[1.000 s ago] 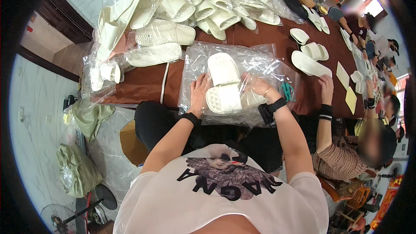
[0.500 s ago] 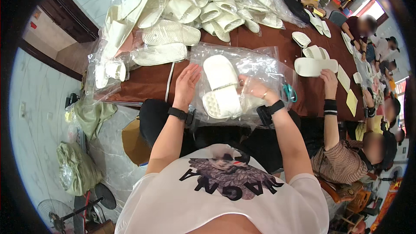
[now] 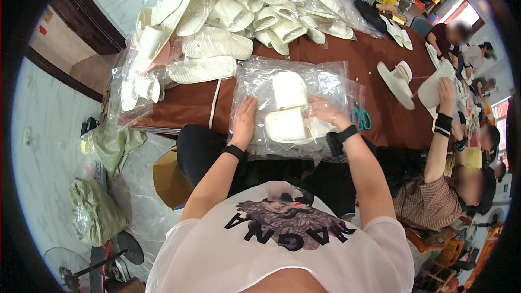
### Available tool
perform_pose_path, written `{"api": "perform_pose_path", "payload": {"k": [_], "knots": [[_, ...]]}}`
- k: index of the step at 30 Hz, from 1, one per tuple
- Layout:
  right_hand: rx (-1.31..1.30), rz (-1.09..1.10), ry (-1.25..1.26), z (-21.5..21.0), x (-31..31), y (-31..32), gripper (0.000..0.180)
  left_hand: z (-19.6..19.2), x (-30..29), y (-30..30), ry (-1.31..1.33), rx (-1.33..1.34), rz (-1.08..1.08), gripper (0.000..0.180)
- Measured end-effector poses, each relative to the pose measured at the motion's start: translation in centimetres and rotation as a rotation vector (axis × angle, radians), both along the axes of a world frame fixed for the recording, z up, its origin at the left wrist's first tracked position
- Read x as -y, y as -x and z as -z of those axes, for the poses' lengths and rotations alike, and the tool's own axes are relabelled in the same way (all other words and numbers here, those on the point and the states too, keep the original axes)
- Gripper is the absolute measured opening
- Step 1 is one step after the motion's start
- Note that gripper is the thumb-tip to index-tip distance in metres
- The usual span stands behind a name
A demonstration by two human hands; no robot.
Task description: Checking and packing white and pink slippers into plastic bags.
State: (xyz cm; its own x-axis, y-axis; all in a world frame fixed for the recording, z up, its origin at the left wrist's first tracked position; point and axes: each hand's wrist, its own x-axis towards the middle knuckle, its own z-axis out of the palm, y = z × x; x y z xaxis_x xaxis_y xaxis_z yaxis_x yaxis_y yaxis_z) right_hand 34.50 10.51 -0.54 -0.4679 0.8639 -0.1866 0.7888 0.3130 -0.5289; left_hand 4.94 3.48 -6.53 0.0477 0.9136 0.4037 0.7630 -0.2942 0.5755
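Two white slippers (image 3: 285, 125) lie together, one above the other in view, amid clear plastic (image 3: 255, 84) on the single brown-covered surface (image 3: 380, 125), right in front of the person; whether they are inside the plastic or on top cannot be told. The left hand (image 3: 244, 116) is free of any grip, its fingers extended along the plastic just left of the slippers. The right hand (image 3: 325, 111) is at their right edge, fingers bent; whether it grasps anything cannot be told. One pair of teal scissors (image 3: 362, 119) lies just beyond the right hand. Two wrapped slippers (image 3: 202, 69) lie to the left, before one heap of pale slippers (image 3: 230, 13) too overlapped to count. One co-worker's hand (image 3: 446, 89) at the right holds one white slipper (image 3: 431, 89).
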Motion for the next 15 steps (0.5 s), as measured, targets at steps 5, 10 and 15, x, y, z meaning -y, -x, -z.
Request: {"api": "perform_pose_path", "payload": {"k": [5, 10, 15], "knots": [[0.266, 0.126, 0.140, -6.8, 1.3, -5.7, 0.062, 0.5, 0.3, -0.1, -0.030, -0.048, -0.039, 0.039], [0.062, 0.486, -0.008, -8.8, 3.7, -18.9, 0.055, 0.5, 0.0, -0.2, -0.042, -0.077, -0.059, 0.040], [0.083, 0.789, -0.322, -13.9, 6.0, -24.8, 0.044, -0.6, -0.3, -0.5, -0.046, 0.017, -0.052, 0.040]]}}
